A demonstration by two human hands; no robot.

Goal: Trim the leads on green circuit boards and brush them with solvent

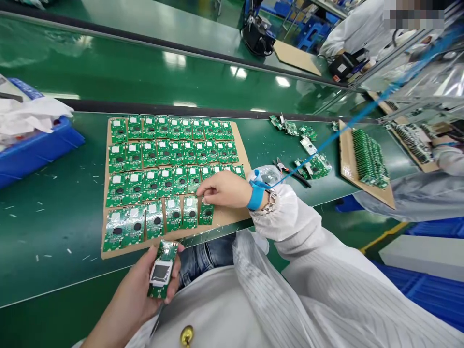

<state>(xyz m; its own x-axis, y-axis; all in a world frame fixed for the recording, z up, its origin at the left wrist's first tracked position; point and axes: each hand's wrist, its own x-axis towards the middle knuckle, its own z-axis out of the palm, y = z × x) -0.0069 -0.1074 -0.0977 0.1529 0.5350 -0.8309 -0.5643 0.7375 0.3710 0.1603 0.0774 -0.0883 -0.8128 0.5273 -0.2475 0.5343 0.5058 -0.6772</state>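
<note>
Head view: the left hand, low at seven o'clock, wraps narrowly around a green circuit board, its silver-framed square component facing up. The right hand, near the centre and wearing a blue wrist strap, pinches narrowly at the top edge of a small green board. That board lies on a cardboard sheet among rows of circuit boards. Side cutters and loose boards lie at three o'clock, with a cardboard tray beyond them. A blue crate sits at nine o'clock, and a co-worker's white sleeve shows at two o'clock
</note>
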